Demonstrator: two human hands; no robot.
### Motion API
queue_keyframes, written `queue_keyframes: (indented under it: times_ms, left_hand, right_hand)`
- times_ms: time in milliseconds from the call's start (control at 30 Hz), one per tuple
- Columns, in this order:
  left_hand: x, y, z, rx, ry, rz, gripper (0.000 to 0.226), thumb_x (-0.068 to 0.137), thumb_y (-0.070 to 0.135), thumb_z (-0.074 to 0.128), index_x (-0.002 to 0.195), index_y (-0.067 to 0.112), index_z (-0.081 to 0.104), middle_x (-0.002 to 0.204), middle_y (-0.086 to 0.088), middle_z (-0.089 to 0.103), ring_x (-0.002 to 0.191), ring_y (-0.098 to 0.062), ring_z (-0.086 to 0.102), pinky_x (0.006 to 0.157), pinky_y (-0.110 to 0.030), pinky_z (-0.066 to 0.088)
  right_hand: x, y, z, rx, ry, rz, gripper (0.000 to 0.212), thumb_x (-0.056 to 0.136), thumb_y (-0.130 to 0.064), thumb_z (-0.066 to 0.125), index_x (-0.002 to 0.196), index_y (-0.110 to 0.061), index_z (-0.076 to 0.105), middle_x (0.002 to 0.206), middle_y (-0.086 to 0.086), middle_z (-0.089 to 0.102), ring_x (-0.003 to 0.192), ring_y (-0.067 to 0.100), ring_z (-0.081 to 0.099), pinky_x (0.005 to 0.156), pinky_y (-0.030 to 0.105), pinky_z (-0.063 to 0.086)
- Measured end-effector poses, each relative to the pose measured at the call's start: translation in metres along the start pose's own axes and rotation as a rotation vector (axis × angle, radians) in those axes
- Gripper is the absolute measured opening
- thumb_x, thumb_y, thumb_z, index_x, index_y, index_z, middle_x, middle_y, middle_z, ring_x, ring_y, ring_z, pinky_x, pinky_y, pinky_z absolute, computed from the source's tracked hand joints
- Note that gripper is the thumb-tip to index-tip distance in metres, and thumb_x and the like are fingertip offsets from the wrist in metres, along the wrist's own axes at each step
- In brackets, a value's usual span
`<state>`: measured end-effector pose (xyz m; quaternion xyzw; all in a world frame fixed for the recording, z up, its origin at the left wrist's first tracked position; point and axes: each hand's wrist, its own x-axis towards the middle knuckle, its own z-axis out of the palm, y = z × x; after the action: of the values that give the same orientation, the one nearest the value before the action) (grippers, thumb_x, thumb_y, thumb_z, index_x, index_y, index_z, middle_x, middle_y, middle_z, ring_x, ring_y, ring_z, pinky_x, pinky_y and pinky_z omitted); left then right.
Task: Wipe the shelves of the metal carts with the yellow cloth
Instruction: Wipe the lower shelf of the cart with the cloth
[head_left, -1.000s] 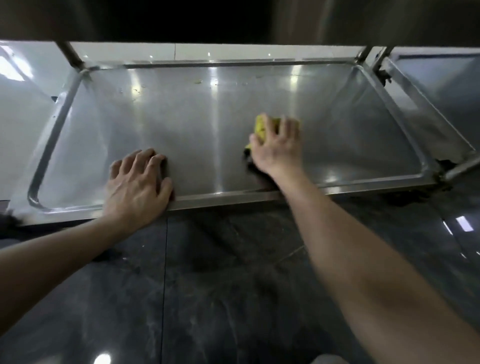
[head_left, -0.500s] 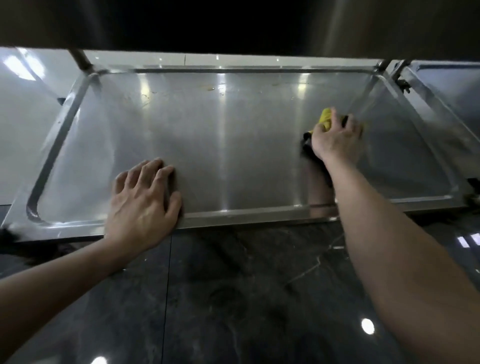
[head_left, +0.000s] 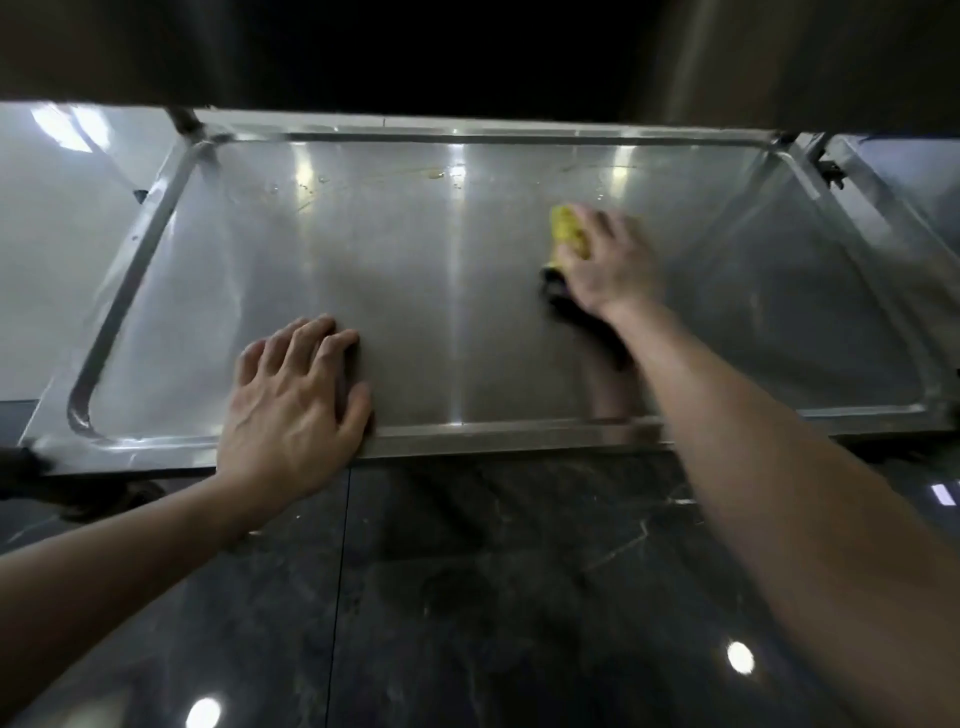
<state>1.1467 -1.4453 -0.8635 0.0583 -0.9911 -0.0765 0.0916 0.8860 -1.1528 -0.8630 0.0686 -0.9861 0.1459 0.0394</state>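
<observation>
A low steel cart shelf (head_left: 415, 291) with a raised rim fills the middle of the head view. My right hand (head_left: 610, 265) grips the bunched yellow cloth (head_left: 570, 235) and presses it on the shelf, right of centre. Only the cloth's far end shows past my fingers. My left hand (head_left: 291, 405) lies flat with straight fingers on the shelf's near rim, left of centre. Yellowish smears (head_left: 431, 174) mark the shelf near its far edge.
A second metal cart's shelf (head_left: 904, 171) adjoins at the far right. The shelf above (head_left: 467, 52) hangs dark across the top of the view. A white surface (head_left: 52, 234) lies to the left. Glossy dark tiled floor (head_left: 467, 597) stretches below the near rim.
My right hand swept the cloth from the shelf's middle toward its right end, then back left to just right of centre. My left hand stayed on the near rim.
</observation>
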Motion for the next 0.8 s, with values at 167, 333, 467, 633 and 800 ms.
queue_keyframes:
  times_ms: [167, 333, 467, 633, 800]
  left_hand:
    - [0.000, 0.002, 0.002, -0.006, 0.003, -0.021, 0.062, 0.099, 0.053, 0.043, 0.151, 0.019, 0.050, 0.161, -0.007, 0.046, 0.153, -0.032, 0.035, 0.127, -0.053, 0.025]
    - [0.001, 0.001, 0.003, -0.009, 0.021, -0.020, 0.063, 0.098, 0.053, 0.046, 0.150, 0.018, 0.051, 0.160, -0.008, 0.047, 0.151, -0.032, 0.037, 0.126, -0.052, 0.027]
    - [0.001, 0.002, 0.002, -0.010, 0.040, -0.008, 0.062, 0.099, 0.054, 0.045, 0.150, 0.019, 0.052, 0.158, -0.007, 0.048, 0.151, -0.031, 0.038, 0.126, -0.053, 0.028]
    - [0.002, 0.004, 0.002, -0.036, 0.017, -0.016, 0.060, 0.099, 0.054, 0.044, 0.148, 0.021, 0.052, 0.158, -0.004, 0.047, 0.152, -0.029, 0.035, 0.127, -0.052, 0.026]
    - [0.011, -0.002, -0.007, -0.112, -0.085, 0.000, 0.067, 0.098, 0.060, 0.039, 0.154, 0.024, 0.051, 0.163, 0.000, 0.043, 0.155, -0.026, 0.030, 0.129, -0.047, 0.018]
  right_hand:
    - [-0.010, 0.031, -0.015, -0.060, 0.082, 0.415, 0.071, 0.099, -0.052, 0.035, 0.166, -0.027, 0.036, 0.165, 0.024, 0.033, 0.153, 0.044, 0.028, 0.131, 0.053, 0.011]
    - [-0.025, -0.169, 0.037, -0.035, -0.125, -0.184, 0.065, 0.104, -0.051, 0.036, 0.166, -0.034, 0.031, 0.173, 0.018, 0.025, 0.160, 0.037, 0.019, 0.133, 0.048, 0.006]
    - [-0.024, -0.187, 0.034, 0.017, -0.234, -0.365, 0.064, 0.104, -0.054, 0.038, 0.167, -0.044, 0.026, 0.176, 0.007, 0.021, 0.163, 0.027, 0.016, 0.133, 0.041, 0.006]
    - [-0.046, 0.001, -0.012, 0.044, -0.028, 0.042, 0.064, 0.099, -0.056, 0.045, 0.162, -0.042, 0.038, 0.169, 0.006, 0.034, 0.154, 0.035, 0.032, 0.129, 0.044, 0.024]
    - [-0.086, 0.016, -0.010, -0.051, 0.186, 0.637, 0.073, 0.095, -0.047, 0.030, 0.163, -0.022, 0.038, 0.165, 0.032, 0.030, 0.153, 0.051, 0.027, 0.130, 0.061, 0.008]
